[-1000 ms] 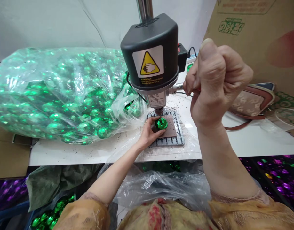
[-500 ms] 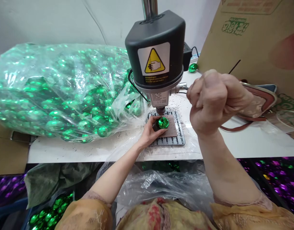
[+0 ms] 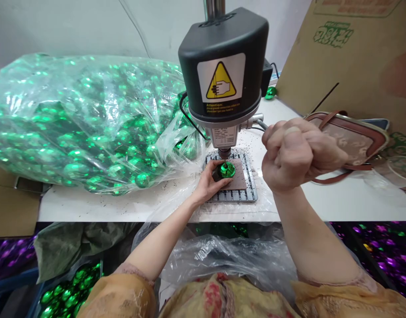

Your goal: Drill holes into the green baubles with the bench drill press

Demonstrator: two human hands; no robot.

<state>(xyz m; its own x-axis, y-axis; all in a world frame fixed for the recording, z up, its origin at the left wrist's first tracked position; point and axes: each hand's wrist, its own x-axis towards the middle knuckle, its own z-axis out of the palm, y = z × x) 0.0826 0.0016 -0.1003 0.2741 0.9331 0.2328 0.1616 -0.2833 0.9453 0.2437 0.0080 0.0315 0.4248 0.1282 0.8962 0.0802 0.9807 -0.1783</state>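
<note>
A shiny green faceted bauble (image 3: 228, 169) sits under the chuck of a small black drill press (image 3: 224, 66). My left hand (image 3: 209, 182) is closed around the bauble's left side, thumb in front and fingers behind, with a dark piece partly visible between palm and bauble. Beneath lies a brown board (image 3: 240, 179) on the slotted metal base plate (image 3: 252, 190). To the right, my right hand (image 3: 297, 152) makes a fist around the drill press's lever (image 3: 261, 125), whose grip end is hidden by the fingers. The drill bit appears to reach the bauble's top.
A large clear bag of green baubles (image 3: 90, 128) fills the table's left side. At right are a cardboard box (image 3: 322, 66), a brown-trimmed handbag (image 3: 351, 137) and a clear cup (image 3: 401, 170). One loose green bauble (image 3: 271, 92) lies behind. Bins of green baubles (image 3: 70, 291) and purple baubles (image 3: 395, 251) stand below.
My right hand has moved down slightly with the lever. The camera view has shifted a little, and my left hand stays on the bauble under the drill.
</note>
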